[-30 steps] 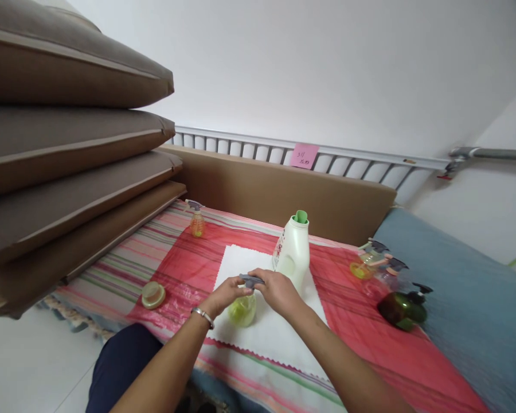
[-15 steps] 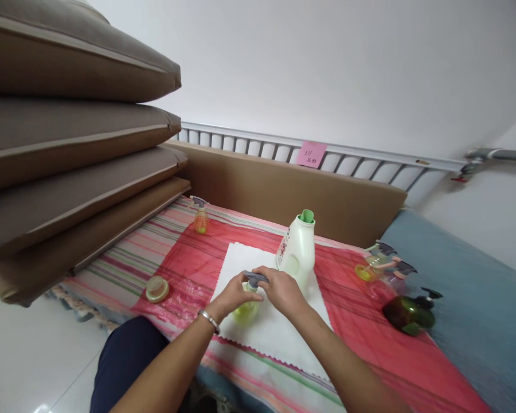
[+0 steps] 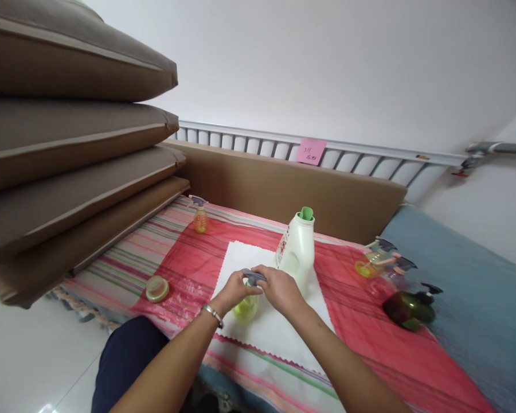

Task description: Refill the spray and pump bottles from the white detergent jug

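Note:
A small clear spray bottle [image 3: 246, 310] with yellow-green liquid stands on a white cloth [image 3: 279, 335] in front of me. Its grey trigger head [image 3: 254, 276] is between my two hands, over the bottle's neck. My left hand [image 3: 232, 291], with a silver bracelet at the wrist, has its thumb and fingers closed around the head from the left. From the other side my right hand [image 3: 280, 288] grips the same head. The neck is partly hidden by fingers. Just behind my right hand stands a large pale-green jug [image 3: 298, 244] with a green spout.
At right lie two spray bottles [image 3: 367, 268] [image 3: 389, 284] and a dark pump bottle [image 3: 408, 310]. Another spray bottle [image 3: 200, 219] stands back left; a round lid [image 3: 157, 288] lies front left. Stacked cushions [image 3: 81, 129] rise at left, and a brown panel [image 3: 292, 189] stands behind.
Both hands stay at the trigger head. My left fingers and the head have shifted slightly, and the thumb now sits closer under the head. The bottle and jug stay in place.

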